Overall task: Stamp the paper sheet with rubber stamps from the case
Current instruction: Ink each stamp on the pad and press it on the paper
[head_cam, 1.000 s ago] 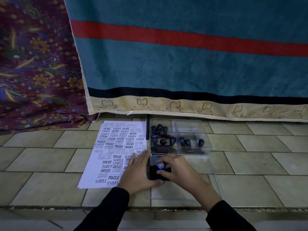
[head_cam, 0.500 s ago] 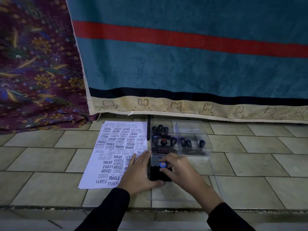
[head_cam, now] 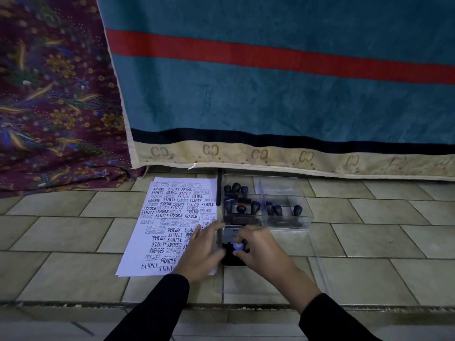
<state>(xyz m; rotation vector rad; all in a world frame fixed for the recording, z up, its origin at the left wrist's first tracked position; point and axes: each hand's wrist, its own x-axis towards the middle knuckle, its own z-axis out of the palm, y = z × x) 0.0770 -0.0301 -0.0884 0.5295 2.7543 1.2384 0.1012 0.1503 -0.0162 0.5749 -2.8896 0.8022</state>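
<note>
Now right hand (head_cam: 261, 250) pinches the upright stamp (head_cam: 238, 246); left hand (head_cam: 204, 252) flat on sheet (head_cam: 157, 233).

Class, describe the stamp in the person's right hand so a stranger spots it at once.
Below the teal hanging blanket stands a clear plastic stamp case. Just nearer, the right hand pinches a small stamp over the black ink pad. Its round top is bright blue, unlike the mostly dark knobs in the case.

Left hand (head_cam: 202, 252) flat, palm down, fingers spread. Right hand (head_cam: 258, 249) just beside it, fingers curled, pinching a stamp (head_cam: 238, 246).
</note>
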